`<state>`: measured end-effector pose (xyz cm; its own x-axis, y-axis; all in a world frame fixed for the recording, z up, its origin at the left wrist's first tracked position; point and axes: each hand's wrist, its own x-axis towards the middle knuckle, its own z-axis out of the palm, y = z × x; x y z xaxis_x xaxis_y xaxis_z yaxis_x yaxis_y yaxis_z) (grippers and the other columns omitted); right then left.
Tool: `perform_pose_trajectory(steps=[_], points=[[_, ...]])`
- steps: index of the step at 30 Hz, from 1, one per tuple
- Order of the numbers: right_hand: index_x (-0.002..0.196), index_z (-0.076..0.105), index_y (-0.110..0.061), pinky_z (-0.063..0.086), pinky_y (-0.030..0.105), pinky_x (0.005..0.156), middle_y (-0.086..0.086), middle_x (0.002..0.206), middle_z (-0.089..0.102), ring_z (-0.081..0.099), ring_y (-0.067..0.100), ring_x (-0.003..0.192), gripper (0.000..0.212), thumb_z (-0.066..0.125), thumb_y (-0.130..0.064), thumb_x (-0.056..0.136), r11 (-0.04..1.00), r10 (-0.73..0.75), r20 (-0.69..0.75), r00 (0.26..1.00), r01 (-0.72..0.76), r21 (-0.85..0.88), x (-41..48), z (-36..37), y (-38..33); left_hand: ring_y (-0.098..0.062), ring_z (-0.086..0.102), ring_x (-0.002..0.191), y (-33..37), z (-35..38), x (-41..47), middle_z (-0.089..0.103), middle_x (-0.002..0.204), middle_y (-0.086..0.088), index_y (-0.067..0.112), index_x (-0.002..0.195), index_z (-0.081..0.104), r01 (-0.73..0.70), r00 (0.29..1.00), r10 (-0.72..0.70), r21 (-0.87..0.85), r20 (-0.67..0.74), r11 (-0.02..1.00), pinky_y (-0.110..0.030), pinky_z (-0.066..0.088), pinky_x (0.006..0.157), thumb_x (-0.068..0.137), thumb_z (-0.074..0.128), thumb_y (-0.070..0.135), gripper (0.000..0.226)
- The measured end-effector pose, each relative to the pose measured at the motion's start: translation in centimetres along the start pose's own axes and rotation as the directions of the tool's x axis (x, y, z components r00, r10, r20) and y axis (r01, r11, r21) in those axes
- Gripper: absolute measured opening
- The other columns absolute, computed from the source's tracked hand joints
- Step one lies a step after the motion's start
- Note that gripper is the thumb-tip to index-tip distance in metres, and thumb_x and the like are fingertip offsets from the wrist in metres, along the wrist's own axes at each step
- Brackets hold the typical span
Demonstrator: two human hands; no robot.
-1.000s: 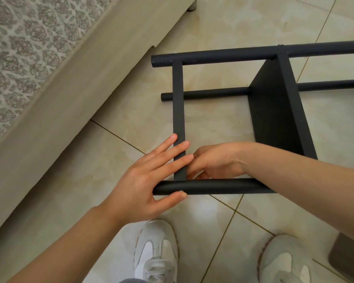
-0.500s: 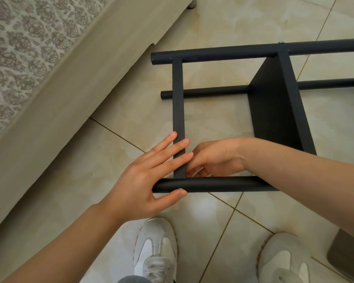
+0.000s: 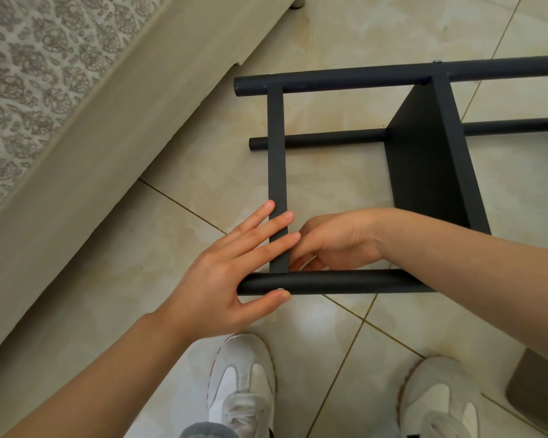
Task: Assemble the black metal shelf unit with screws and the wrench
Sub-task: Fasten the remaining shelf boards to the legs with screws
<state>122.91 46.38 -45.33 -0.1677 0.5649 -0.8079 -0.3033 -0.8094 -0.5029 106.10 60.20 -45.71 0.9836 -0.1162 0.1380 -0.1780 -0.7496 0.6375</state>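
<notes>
The black metal shelf unit (image 3: 424,159) lies on its side on the tiled floor. My left hand (image 3: 231,270) rests flat, fingers straight, across the flat crossbar (image 3: 277,153) where it meets the near round tube (image 3: 345,282). Its thumb lies under the tube, touching a small silver screw head (image 3: 280,289). My right hand (image 3: 339,241) reaches inside the frame to the same joint with its fingers curled downward. What they hold, if anything, is hidden behind the tube. No wrench is visible.
A beige bed base (image 3: 108,147) with a patterned cover runs diagonally along the left. My two white shoes (image 3: 241,384) (image 3: 437,403) stand just in front of the near tube. A dark block (image 3: 541,390) sits at the lower right edge. Another screw (image 3: 437,61) shows on the far tube.
</notes>
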Motion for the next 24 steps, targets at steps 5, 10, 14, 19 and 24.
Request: perform_pose_trajectory(steps=[5, 10, 14, 19, 24], points=[[0.119, 0.067, -0.003, 0.046, 0.045, 0.105, 0.015, 0.116, 0.069, 0.065, 0.025, 0.105, 0.030, 0.063, -0.015, 0.092, 0.999, 0.015, -0.013, 1.000, -0.016, -0.039, -0.2, -0.3, 0.0, -0.023, 0.022, 0.153, -0.1, 0.0, 0.0, 0.038, 0.159, 0.000, 0.016, 0.145, 0.048, -0.002, 1.000, 0.002, -0.005, -0.005, 1.000, -0.034, 0.026, 0.122, 0.093, 0.063, 0.040, 0.059], [0.121, 0.065, -0.005, 0.047, 0.045, 0.105, 0.016, 0.120, 0.068, 0.065, 0.029, 0.113, 0.028, 0.060, -0.012, 0.095, 1.000, -0.018, -0.012, 1.000, 0.018, -0.007, 0.6, 0.4, 0.2, -0.023, 0.022, 0.153, 0.0, 0.0, 0.0, 0.038, 0.158, -0.001, 0.016, 0.145, 0.048, -0.004, 1.000, 0.004, -0.006, -0.006, 1.000, -0.034, 0.026, 0.122, 0.093, 0.064, 0.039, 0.059], [0.118, 0.068, -0.006, 0.049, 0.042, 0.098, 0.015, 0.122, 0.067, 0.066, 0.023, 0.102, 0.027, 0.061, -0.016, 0.094, 1.000, 0.004, 0.002, 1.000, -0.004, -0.024, -0.1, -0.2, 0.1, -0.023, 0.021, 0.153, -0.1, 0.0, 0.0, 0.037, 0.159, -0.001, 0.015, 0.145, 0.048, 0.001, 1.000, -0.001, -0.006, 0.003, 1.000, -0.032, 0.024, 0.122, 0.093, 0.064, 0.038, 0.059], [0.110, 0.073, -0.013, 0.050, 0.040, 0.099, 0.008, 0.117, 0.071, 0.066, 0.024, 0.110, 0.021, 0.063, -0.020, 0.093, 0.998, 0.018, 0.011, 1.000, -0.017, -0.069, -0.2, -0.4, 0.2, -0.024, 0.021, 0.153, -0.1, -0.1, -0.1, 0.038, 0.158, -0.003, 0.015, 0.144, 0.049, -0.006, 1.000, 0.006, -0.011, -0.002, 1.000, -0.035, 0.025, 0.122, 0.094, 0.063, 0.039, 0.057], [0.106, 0.072, -0.011, 0.052, 0.036, 0.091, 0.008, 0.110, 0.072, 0.067, 0.021, 0.100, 0.018, 0.059, -0.014, 0.095, 0.999, -0.028, 0.028, 0.999, 0.028, -0.023, -0.2, -0.2, 0.5, -0.024, 0.022, 0.153, -0.1, 0.0, -0.1, 0.038, 0.158, -0.003, 0.014, 0.144, 0.050, -0.008, 1.000, 0.008, -0.020, -0.001, 1.000, -0.036, 0.027, 0.122, 0.094, 0.064, 0.038, 0.057]])
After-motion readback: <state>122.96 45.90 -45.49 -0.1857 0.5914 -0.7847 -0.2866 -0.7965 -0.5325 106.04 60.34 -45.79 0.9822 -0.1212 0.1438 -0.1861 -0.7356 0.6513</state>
